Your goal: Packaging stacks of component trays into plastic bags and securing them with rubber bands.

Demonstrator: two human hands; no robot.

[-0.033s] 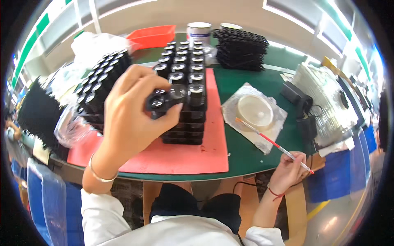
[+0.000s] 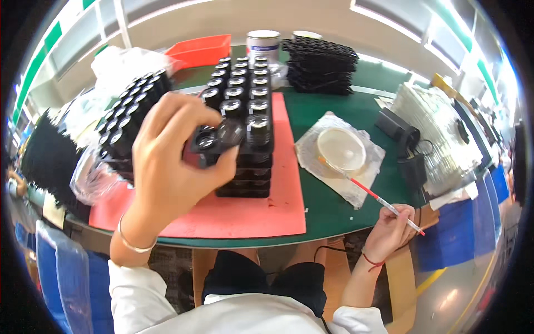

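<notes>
The half-curled left hand grips 1 dark cap at the front of the black trays, while the nearly closed right hand pinches 1 brush, tip by the white bowl.

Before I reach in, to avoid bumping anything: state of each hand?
Left hand: fingers curled at black cylinders; grip cannot be told.
Right hand: closed, holding a slim brush.

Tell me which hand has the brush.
The right hand: it grips the brush by its handle, whereas the left hand has fingers around a black part.
</notes>
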